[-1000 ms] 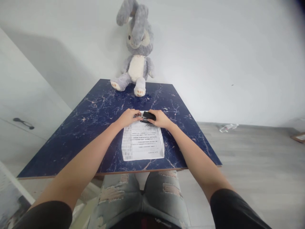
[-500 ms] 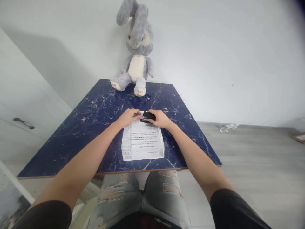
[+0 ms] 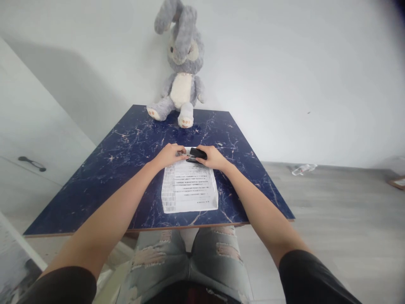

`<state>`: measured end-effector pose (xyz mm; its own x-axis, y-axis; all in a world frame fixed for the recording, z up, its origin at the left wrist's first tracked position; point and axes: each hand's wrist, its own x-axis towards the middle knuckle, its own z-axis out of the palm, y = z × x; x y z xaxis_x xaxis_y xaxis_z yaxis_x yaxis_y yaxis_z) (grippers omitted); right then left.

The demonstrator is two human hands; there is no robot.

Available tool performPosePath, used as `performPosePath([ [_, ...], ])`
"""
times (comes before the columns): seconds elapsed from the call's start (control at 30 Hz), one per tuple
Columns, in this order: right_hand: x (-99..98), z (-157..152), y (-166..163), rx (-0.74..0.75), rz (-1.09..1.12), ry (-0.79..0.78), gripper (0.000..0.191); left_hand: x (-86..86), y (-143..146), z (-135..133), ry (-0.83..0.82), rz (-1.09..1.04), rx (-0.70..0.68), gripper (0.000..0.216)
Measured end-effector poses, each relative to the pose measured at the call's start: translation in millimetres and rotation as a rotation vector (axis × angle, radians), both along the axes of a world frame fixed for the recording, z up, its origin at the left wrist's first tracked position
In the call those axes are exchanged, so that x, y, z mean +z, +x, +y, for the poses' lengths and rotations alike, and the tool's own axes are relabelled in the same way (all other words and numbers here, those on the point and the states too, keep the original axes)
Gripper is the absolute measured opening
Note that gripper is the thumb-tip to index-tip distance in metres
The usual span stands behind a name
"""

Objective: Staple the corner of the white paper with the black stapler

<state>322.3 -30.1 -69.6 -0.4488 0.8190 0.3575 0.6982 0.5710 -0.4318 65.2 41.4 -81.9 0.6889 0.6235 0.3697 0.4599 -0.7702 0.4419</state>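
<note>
A black stapler (image 3: pixel 198 153) lies over the top edge of a printed sheet of paper (image 3: pixel 193 192), its jaws apart toward the left. My right hand (image 3: pixel 212 156) is closed around the stapler's right end. Facing it, my left hand (image 3: pixel 171 155) has its fingers and thumb bent together at the stapler's open left end. Whatever those fingertips pinch, if anything, is too small to make out. The paper lies flat on the blue marbled table (image 3: pixel 117 169), text upside down to me, partly covered by both hands at its top.
A grey plush rabbit (image 3: pixel 182 88) sits at the table's far edge against the wall. A small pale object (image 3: pixel 220 144) lies right of the paper's top. On the floor to the right is a clear plastic wrapper (image 3: pixel 303 169). A door handle (image 3: pixel 31 163) shows at left.
The fingertips of my left hand have shifted slightly at the stapler's open end. My right hand, the stapler and the paper stay in place.
</note>
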Motion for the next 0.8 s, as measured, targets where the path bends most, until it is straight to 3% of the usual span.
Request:
performPosePath([
  [0.13,-0.1,0.4,-0.5,-0.006,-0.007,0.008,0.020,3.0,-14.2,4.4,-0.004,-0.008,-0.031,0.032],
  [0.4,3.1,-1.9,-0.6,0.021,0.032,0.004,0.027,9.7,-31.1,6.8,-0.312,-0.084,-0.075,0.043],
  [0.6,9.0,-13.5,-20.2,0.187,0.113,0.010,0.035,8.3,-10.0,-5.1,-0.208,-0.217,-0.118,0.048],
  [0.8,10.5,-17.0,-31.6,0.141,0.256,-0.049,0.032,8.9,-6.8,-6.0,-0.212,-0.273,-0.104,0.047],
])
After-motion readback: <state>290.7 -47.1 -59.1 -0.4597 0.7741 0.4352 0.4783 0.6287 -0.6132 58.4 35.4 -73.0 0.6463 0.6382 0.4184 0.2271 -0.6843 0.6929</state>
